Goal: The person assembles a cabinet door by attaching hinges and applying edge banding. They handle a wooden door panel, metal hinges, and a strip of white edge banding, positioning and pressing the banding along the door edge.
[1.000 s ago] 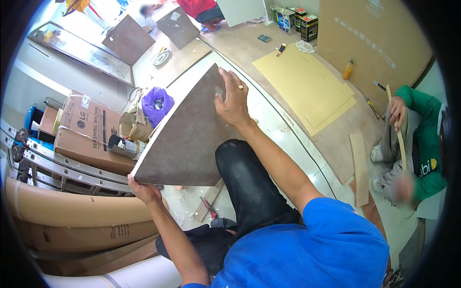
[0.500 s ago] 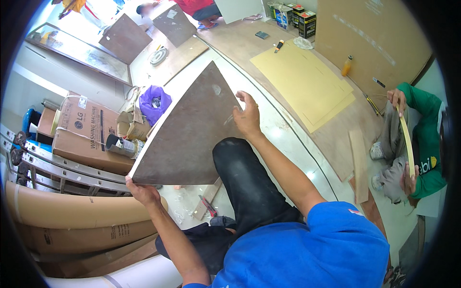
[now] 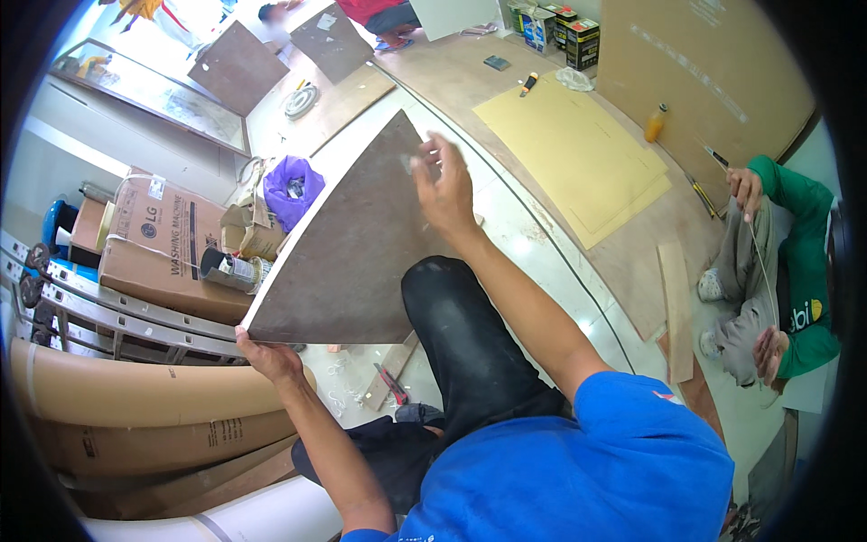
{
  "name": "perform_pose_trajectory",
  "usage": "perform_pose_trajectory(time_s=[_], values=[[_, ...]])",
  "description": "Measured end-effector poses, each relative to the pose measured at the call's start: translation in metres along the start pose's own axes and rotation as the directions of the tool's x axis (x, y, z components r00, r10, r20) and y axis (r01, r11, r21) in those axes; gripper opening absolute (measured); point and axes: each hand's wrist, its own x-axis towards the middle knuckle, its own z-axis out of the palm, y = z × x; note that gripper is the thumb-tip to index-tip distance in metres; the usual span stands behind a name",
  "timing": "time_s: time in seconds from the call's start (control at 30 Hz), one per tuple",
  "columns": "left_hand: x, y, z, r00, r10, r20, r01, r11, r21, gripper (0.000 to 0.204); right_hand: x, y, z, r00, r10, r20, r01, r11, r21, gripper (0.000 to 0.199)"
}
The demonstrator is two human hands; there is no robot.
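Note:
A large dark brown board (image 3: 339, 262) with a pale edge stands tilted before me, against my bent right knee. My left hand (image 3: 271, 357) grips its lower left corner, thumb at the edge and fingers underneath. Close to the board's upper right side, my right hand (image 3: 446, 190) is raised with its fingers apart and slightly blurred; it holds nothing, and whether it touches the board I cannot tell. A red utility knife (image 3: 392, 384) lies on the floor below the board, beside a wooden strip (image 3: 375, 395).
Rolled brown material (image 3: 163, 388), a ladder (image 3: 135, 316) and a large carton (image 3: 163, 248) crowd the left. Yellow sheets (image 3: 569, 154) lie at the right. A co-worker in green sleeves (image 3: 795, 199) sits at the far right holding a thin strip. A purple bag (image 3: 293, 191) stands beyond the carton.
My right hand has moved up and left along the board's side. The board has turned slightly, its top corner shifting left. The co-worker's strip now shows much thinner.

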Motion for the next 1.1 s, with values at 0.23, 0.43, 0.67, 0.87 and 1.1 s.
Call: perform_pose_trajectory(time_s=[0.23, 0.43, 0.67, 0.87, 1.1], values=[[-0.003, 0.002, 0.003, 1.000, 0.017, 0.007, -0.017, 1.000, -0.009, 0.042, 0.082, 0.022, 0.027, 0.967, 0.229, -0.111, -0.228, 0.973, 0.020, 0.106], [-0.005, 0.001, 0.001, 1.000, 0.009, 0.015, -0.008, 0.999, -0.039, 0.041, 0.075, 0.036, 0.037, 0.966, 0.247, -0.079, -0.241, 0.967, 0.081, 0.115], [0.000, 0.001, 0.000, 1.000, 0.017, -0.013, -0.018, 0.999, -0.044, 0.040, 0.042, 0.063, 0.024, 0.894, 0.447, 0.002, -0.413, 0.824, 0.387, 0.098], [0.000, -0.001, -0.001, 0.998, 0.057, 0.022, -0.056, 0.998, -0.035, 0.040, -0.044, 0.118, -0.024, 0.821, 0.569, 0.055, -0.567, 0.797, 0.209, 0.056], [0.002, -0.002, 0.003, 0.999, 0.042, -0.009, -0.043, 0.999, -0.033, 0.044, -0.092, 0.134, -0.039, 0.843, 0.473, 0.258, -0.493, 0.870, 0.018, 0.047]])
